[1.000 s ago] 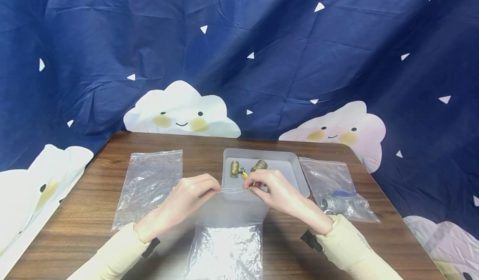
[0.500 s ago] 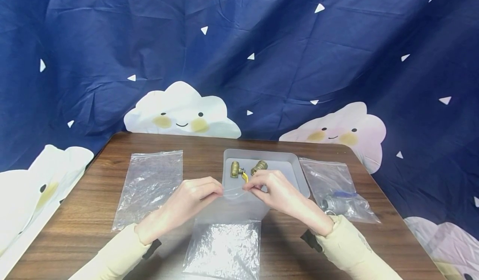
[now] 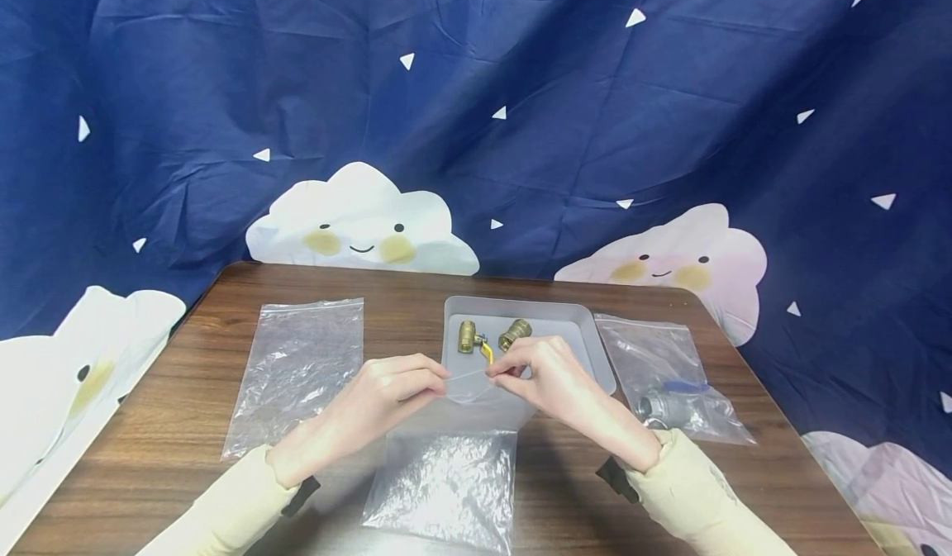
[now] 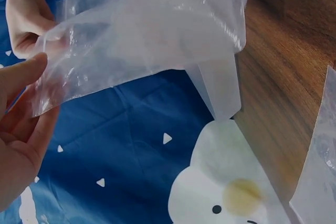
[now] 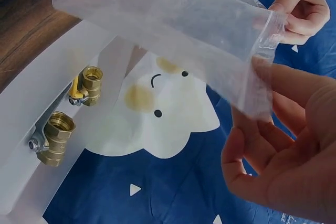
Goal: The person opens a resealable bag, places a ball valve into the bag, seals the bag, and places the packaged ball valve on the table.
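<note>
A clear zip-lock bag [image 3: 461, 477] hangs from both hands, its lower part close over the table. At one side of its mouth, my left hand [image 3: 390, 392] pinches the edge between thumb and fingers. My right hand [image 3: 549, 377] pinches the opposite side, over the near part of a grey tray [image 3: 550, 320]. Between the hands the two lips of the mouth stand apart. In the right wrist view the bag's film [image 5: 194, 30] looks flat, with nothing inside. Two brass ball valves [image 3: 466, 337] lie in the tray, one with a yellow lever [image 3: 487, 352].
Another flat clear zip-lock bag [image 3: 308, 345] lies on the wooden table [image 3: 178, 407] at the left. To the tray's right, a third bag [image 3: 650, 343] holds a grey valve [image 3: 664, 408] with a blue handle. A blue cloud-print curtain [image 3: 521, 151] hangs behind the table.
The bag's lips have spread from nearly together to a wider gap. Its lower end has shifted slightly left and up. Both hands have barely moved.
</note>
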Demonstrator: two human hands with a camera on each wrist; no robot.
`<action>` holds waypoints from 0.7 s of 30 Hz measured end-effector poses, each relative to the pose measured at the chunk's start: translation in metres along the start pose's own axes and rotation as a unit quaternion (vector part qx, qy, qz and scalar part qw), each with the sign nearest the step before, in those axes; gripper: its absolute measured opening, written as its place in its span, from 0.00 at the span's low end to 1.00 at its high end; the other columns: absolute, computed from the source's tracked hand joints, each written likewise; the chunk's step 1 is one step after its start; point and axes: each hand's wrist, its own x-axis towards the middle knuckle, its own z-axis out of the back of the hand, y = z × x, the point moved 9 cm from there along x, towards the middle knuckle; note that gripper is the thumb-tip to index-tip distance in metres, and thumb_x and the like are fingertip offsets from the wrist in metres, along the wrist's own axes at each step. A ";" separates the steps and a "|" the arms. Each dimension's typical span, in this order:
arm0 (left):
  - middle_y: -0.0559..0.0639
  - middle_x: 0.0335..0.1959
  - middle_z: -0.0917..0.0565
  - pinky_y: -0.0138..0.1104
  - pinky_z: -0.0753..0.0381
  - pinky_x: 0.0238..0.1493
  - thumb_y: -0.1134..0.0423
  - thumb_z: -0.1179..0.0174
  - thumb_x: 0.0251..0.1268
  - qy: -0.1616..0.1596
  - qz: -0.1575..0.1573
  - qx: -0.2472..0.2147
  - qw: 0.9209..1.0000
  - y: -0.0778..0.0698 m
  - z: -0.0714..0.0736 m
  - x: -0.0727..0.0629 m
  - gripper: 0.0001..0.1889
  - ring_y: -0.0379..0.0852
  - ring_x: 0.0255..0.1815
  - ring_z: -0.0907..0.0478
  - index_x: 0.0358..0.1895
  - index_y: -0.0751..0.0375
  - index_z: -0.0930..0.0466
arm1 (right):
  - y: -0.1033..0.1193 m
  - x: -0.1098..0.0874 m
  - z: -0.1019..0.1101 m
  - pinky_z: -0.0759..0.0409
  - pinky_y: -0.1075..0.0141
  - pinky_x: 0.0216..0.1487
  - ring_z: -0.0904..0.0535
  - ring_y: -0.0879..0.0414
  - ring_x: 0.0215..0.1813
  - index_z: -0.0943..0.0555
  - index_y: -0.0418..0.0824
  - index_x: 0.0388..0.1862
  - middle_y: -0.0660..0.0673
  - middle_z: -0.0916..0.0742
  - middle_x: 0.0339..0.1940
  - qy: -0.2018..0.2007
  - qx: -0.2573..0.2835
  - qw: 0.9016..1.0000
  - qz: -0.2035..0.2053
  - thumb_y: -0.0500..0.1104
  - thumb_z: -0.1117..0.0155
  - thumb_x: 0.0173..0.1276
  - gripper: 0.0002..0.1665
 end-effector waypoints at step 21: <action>0.45 0.38 0.12 0.21 0.17 0.47 0.73 0.29 0.50 0.013 0.036 -0.007 0.999 0.010 -0.001 -0.002 0.10 0.39 0.40 0.14 0.32 0.55 0.18 | 0.007 0.002 0.005 0.24 0.82 0.29 0.20 0.65 0.26 0.09 0.44 0.32 0.53 0.13 0.27 0.012 -0.026 0.998 0.057 0.32 0.22 0.50 0.11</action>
